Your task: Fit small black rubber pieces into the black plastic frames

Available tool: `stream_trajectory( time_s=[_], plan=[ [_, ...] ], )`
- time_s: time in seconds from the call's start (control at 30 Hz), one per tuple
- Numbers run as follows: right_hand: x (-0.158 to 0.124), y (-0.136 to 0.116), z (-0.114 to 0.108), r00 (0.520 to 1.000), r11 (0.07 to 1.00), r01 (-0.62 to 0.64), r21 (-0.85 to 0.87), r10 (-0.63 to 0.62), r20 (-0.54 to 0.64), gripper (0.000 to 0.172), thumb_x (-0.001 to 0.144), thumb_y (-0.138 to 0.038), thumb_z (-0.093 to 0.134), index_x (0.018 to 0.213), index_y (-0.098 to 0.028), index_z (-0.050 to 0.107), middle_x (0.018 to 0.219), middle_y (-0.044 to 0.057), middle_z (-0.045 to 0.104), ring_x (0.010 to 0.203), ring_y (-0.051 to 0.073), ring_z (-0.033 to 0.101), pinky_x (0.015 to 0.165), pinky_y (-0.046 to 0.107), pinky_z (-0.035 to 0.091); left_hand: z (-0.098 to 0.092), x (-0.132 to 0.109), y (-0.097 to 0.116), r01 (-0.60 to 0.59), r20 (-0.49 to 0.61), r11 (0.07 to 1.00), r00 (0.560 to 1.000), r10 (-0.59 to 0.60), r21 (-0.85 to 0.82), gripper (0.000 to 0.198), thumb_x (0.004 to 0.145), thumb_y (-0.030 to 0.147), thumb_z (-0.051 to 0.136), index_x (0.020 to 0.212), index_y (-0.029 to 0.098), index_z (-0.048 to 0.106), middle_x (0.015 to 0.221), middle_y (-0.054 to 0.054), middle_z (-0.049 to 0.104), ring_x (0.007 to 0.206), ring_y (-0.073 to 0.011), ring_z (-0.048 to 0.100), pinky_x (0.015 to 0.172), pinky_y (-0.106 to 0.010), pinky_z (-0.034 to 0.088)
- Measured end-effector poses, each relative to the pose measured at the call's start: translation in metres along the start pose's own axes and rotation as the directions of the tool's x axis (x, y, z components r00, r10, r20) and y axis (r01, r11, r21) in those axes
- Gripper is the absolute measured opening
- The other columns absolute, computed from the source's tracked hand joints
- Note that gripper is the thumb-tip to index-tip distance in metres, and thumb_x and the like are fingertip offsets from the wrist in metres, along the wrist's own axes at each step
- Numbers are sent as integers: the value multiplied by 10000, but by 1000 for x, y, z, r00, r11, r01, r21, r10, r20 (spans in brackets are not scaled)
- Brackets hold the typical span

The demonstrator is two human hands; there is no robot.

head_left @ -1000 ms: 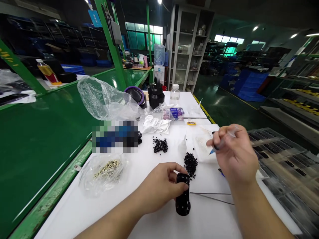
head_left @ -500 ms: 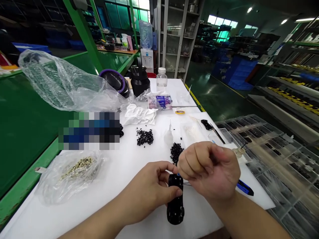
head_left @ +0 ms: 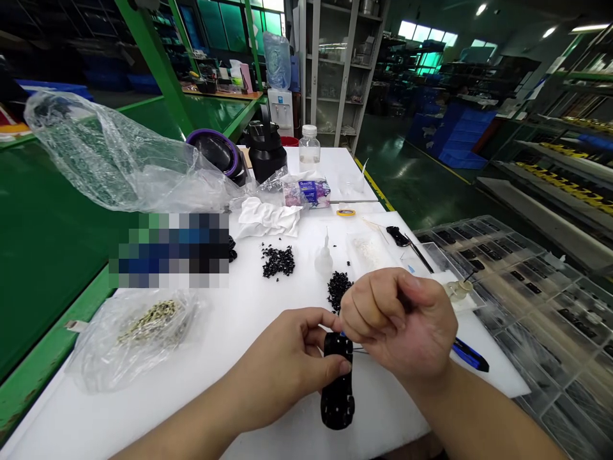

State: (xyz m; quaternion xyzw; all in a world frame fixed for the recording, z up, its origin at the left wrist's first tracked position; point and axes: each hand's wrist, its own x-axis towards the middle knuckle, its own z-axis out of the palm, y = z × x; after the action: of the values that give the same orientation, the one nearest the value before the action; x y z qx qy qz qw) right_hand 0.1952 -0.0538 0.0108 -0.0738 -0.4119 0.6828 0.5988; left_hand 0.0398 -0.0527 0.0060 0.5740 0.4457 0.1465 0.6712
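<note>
Low at the front of the white table, my left hand (head_left: 299, 370) grips a black toy car body (head_left: 338, 399), thumb across its face and fingers behind. My right hand (head_left: 400, 319) is curled closed just above the car's far end, its fingertips meeting my left index finger. A bit of blue shows at those fingertips, and a thin dark rod sticks out below them; what the right hand holds is mostly hidden. Just beyond it lies a pile of small black parts (head_left: 339, 287), partly covered by the hand. A second black pile (head_left: 278, 262) lies farther left.
A squeeze bottle with a fine tip (head_left: 324, 255) stands behind the piles. On the right are a blue-black tool (head_left: 470, 355), tweezers (head_left: 419, 253) and a compartment tray (head_left: 550, 319) of black parts. A plastic bag of small gold-coloured pieces (head_left: 153, 322) lies left.
The view has shifted very slightly. Both hands and the toy car body stay almost exactly where they were, with the same grip.
</note>
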Motion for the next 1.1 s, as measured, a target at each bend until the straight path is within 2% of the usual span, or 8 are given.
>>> stream_trajectory(
  time_s=[0.37, 0.73, 0.87, 0.97, 1.03, 1.1],
  plan=[
    [-2, 2, 2, 1000, 999, -9, -50, 8, -18, 368, 870, -339, 393, 527, -205, 384, 440, -41, 287, 387, 106, 263, 388, 232, 238, 0, 0, -4, -2, 17, 999, 1000, 2, 47, 348, 697, 291, 700, 1023, 170, 675, 698, 14, 595, 574, -121, 474, 531, -241, 363],
    [-3, 0, 1, 999, 998, -15, -67, 12, -44, 371, 868, -344, 408, 526, -203, 383, 443, -42, 298, 394, 102, 274, 393, 225, 246, 1, 2, -11, -26, 27, 994, 999, 23, 107, 338, 764, 274, 662, 1091, 191, 644, 681, 52, 475, 564, -103, 383, 527, -253, 280],
    [-3, 3, 2, 999, 998, -32, -48, 32, 3, 373, 880, -320, 406, 527, -201, 388, 447, -43, 297, 394, 99, 254, 393, 232, 227, 3, 1, -9, -31, 25, 987, 999, 27, 158, 254, 770, 263, 648, 1014, 196, 666, 677, 54, 460, 567, -102, 375, 527, -252, 280],
    [-2, -2, 1, 998, 993, -49, -110, 53, 40, 399, 902, -372, 422, 543, -199, 418, 473, -31, 339, 421, 106, 294, 412, 241, 243, 2, 1, -8, -45, -13, 981, 999, 49, 186, 232, 769, 258, 644, 991, 196, 674, 672, 54, 449, 567, -103, 377, 523, -248, 283],
    [1, -12, -5, 1000, 979, -10, -204, 6, -21, 471, 913, -529, 423, 577, -201, 463, 513, -21, 377, 461, 122, 357, 445, 254, 290, -1, 2, -8, -25, -59, 985, 998, 35, 168, 285, 757, 291, 670, 1026, 196, 664, 664, 54, 447, 576, -112, 397, 530, -243, 306],
    [7, -22, -16, 975, 943, 65, -326, -131, -182, 552, 886, -675, 402, 615, -205, 505, 558, -18, 400, 497, 131, 398, 485, 268, 336, -7, 3, -9, 3, -114, 990, 993, 13, 140, 332, 738, 333, 700, 1041, 204, 656, 641, 59, 429, 583, -120, 412, 535, -239, 324]
  ],
)
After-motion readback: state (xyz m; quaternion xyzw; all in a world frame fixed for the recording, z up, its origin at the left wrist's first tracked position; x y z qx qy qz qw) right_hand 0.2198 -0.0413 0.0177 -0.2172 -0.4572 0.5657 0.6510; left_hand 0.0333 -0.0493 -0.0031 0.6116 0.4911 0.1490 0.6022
